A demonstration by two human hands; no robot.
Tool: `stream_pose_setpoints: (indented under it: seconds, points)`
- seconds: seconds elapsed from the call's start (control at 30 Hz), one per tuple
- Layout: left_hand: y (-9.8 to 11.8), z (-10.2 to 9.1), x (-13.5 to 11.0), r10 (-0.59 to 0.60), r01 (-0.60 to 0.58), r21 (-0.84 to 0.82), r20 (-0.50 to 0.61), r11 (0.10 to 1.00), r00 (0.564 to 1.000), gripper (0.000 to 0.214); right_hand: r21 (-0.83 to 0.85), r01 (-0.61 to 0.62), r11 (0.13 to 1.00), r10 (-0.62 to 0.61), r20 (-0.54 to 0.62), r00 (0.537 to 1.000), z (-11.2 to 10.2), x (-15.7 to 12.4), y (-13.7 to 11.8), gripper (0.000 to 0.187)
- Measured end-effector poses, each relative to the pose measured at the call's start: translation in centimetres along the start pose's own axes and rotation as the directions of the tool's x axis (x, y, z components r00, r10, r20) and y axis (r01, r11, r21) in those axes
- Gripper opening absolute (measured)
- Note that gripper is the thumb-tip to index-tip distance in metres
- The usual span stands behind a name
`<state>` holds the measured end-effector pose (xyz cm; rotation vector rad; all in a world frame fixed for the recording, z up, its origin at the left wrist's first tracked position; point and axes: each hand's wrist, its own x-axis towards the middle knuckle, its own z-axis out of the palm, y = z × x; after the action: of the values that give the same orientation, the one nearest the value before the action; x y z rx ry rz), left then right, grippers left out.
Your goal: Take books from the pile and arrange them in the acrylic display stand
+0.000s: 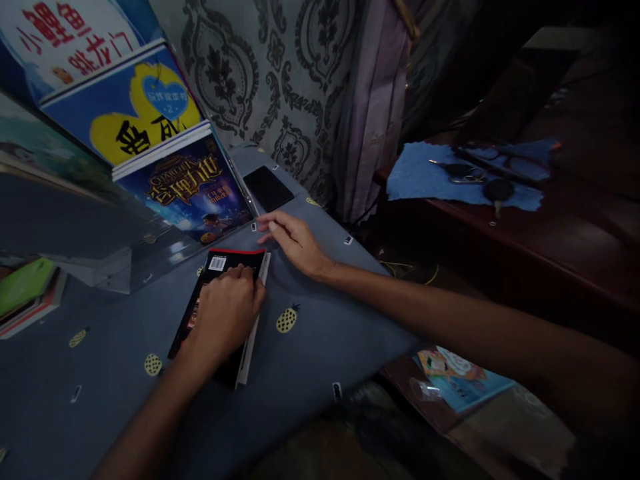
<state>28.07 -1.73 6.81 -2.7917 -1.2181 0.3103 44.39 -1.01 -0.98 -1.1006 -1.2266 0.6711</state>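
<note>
The black book lies at the lower centre of the frame, back cover up, on the patterned worktop. The left hand rests on top of its cover, fingers bent; whether it grips the book cannot be told. The right hand is open, just beyond the book's upper right corner, its fingertips near the clear display stand.

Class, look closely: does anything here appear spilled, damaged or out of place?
I see no spill. The blue cloth on the dark red surface looks odd: its ragged, uneven edges suggest it may be torn.
</note>
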Motion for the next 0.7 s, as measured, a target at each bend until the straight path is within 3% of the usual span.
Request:
stream_pose_setpoints:
  seconds: [0.3, 0.47, 0.57, 0.7]
  points:
    - [0.3, 0.4, -0.1, 0.015, -0.015, 0.004, -0.028, 1.0, 0.999, 0.037, -0.105, 0.06, 0.993, -0.054, 0.053, 0.997, -0.2, -0.5, -0.7, 0.03]
    - [0.0, 0.8, -0.3, 0.009, -0.009, 0.002, -0.043, 1.0, 0.999, 0.038, -0.373, 0.119, 0.92, -0.05, 0.19, 0.98, -0.2, -0.8, -0.9, 0.029]
    - [-2.4, 1.1, -0.9, 0.093, -0.096, -0.066, -0.046, 0.993, 0.995, 0.041, -0.455, 0.17, 0.874, -0.058, 0.25, 0.967, -0.3, -1.0, -1.0, 0.031]
    - [-7.9, 2.1, -3.4, 0.317, -0.3, -0.245, 0.033, 0.922, 0.948, 0.055, -0.511, 0.225, 0.83, -0.083, 0.285, 0.955, -0.3, -1.5, -1.3, 0.033]
